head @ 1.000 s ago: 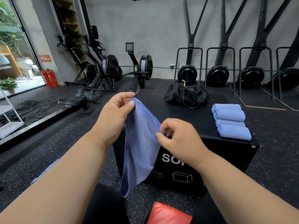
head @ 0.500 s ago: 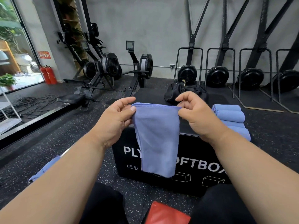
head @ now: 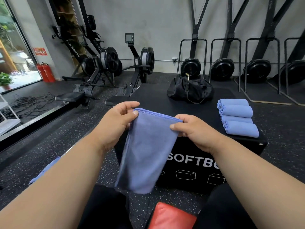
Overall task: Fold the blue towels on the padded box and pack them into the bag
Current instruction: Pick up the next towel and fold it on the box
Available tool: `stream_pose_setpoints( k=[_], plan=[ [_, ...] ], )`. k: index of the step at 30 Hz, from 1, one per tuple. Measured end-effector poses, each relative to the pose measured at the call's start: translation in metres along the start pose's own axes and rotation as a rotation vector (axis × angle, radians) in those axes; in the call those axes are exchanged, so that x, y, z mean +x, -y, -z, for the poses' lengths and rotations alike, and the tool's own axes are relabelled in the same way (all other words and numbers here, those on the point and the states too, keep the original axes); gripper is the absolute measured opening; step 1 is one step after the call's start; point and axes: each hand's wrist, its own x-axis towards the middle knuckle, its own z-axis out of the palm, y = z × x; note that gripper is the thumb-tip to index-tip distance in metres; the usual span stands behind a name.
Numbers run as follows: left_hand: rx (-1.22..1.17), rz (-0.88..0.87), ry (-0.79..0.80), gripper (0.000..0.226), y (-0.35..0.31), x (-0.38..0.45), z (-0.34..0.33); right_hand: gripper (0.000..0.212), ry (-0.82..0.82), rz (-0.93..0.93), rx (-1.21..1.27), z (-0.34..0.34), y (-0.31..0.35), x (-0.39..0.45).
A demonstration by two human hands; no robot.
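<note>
A grey concrete wall runs across the back of this gym, with black steel braces slanting up it. The floor is dark speckled rubber. Two rowing machines stand over to the left, one with a small monitor raised on a stalk; a row of black flywheel units in tube frames lines the wall on the right. Daylight pours through a tall window at far left, beside two red fire extinguishers and a tangle of cables

On the padded box, the bag sits at the back — folded towels along its right edge.
</note>
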Motion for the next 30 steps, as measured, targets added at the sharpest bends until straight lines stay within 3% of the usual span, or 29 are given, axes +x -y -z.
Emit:
stream_pose_setpoints(
  k=[3,12,19,23,30],
  plan=[
    [0.092,0.066,0.049,0.028,0.013,0.009,0.003,0.009,-0.001,-0.037,0.113,0.002,-0.004,0.007],
    [0.369,0.221,0.184,0.025,0.043,0.056,-0.020,0.012,-0.067,-0.182,0.047,0.025,-0.041,0.033],
    [0.577,0.224,0.206,0.031,0.046,0.159,-0.047,0.007,-0.146,-0.237,-0.007,0.066,-0.050,0.104],
    [0.520,0.141,0.146,0.039,0.014,0.244,-0.069,0.014,-0.331,-0.156,-0.110,0.109,-0.009,0.178],
    [0.141,-0.138,-0.007,0.034,-0.073,0.315,-0.081,0.021,-0.510,0.226,-0.027,0.151,0.074,0.246]
  ],
)
